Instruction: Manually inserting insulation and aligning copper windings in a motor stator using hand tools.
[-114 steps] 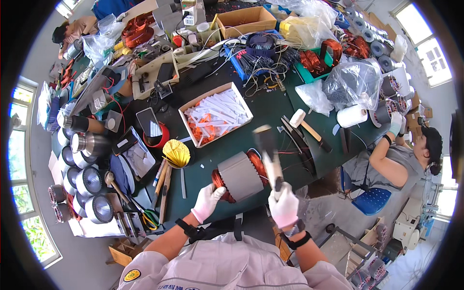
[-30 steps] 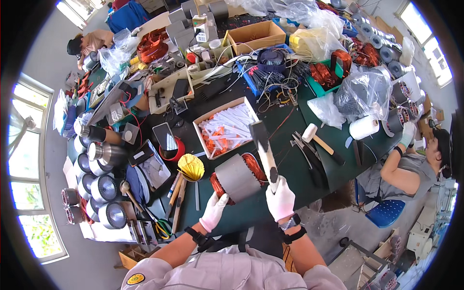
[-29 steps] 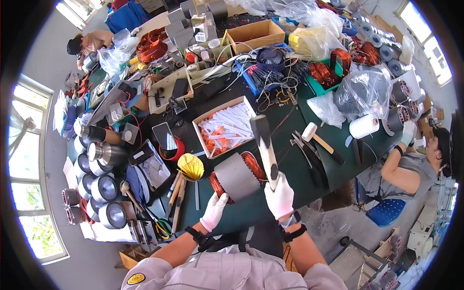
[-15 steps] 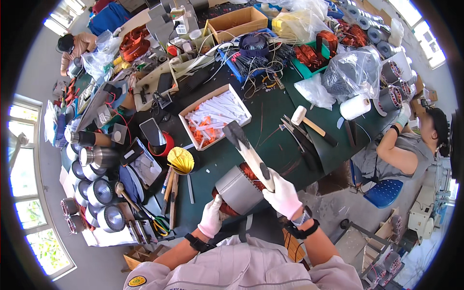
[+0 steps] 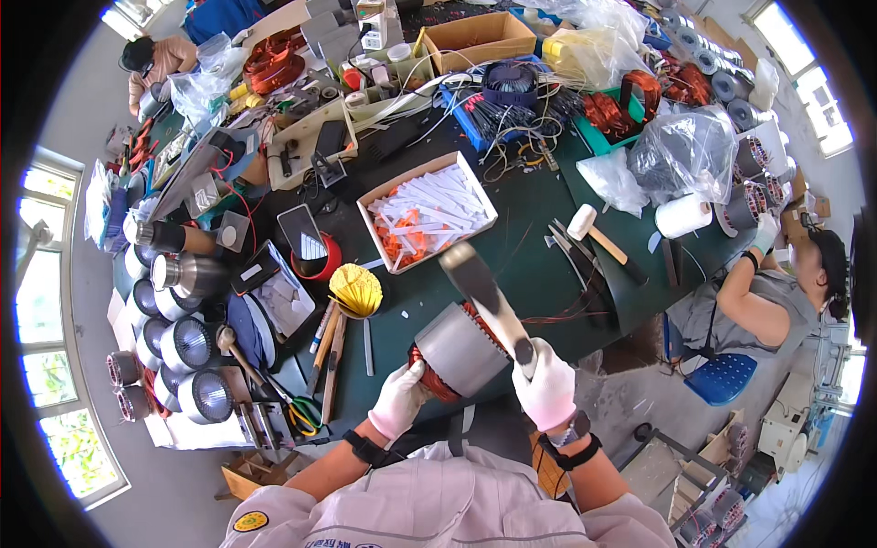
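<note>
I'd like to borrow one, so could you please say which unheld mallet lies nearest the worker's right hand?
The white-headed mallet, ahead and to the right of the right hand; the tan-headed mallet lies far to the left.

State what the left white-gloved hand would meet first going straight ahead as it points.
Likely the red-brown copper winding at the left end of the grey metal cylinder, which the left hand appears to hold; exact depth is unclear.
</note>
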The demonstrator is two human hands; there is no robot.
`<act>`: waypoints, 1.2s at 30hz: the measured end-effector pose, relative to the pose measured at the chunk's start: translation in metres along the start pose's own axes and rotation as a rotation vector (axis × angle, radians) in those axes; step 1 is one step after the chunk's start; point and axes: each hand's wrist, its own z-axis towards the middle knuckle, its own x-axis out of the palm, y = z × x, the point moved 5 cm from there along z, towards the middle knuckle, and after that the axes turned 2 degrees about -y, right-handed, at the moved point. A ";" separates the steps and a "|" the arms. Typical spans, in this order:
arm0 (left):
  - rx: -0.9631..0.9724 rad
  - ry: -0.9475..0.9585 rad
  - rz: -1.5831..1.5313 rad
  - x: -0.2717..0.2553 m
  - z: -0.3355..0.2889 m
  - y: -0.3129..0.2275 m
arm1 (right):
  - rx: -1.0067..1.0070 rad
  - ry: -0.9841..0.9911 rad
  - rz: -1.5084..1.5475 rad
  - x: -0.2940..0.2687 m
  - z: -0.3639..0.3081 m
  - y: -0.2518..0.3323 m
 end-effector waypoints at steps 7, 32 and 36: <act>0.077 0.013 -0.097 0.001 0.010 -0.018 | 0.168 0.015 -0.046 0.024 0.011 -0.048; 0.706 0.079 1.581 0.143 0.039 -0.104 | 0.185 -0.149 -0.087 0.012 0.010 -0.151; 0.588 0.552 1.636 0.168 0.117 -0.076 | 0.987 0.502 0.997 0.087 -0.096 -0.135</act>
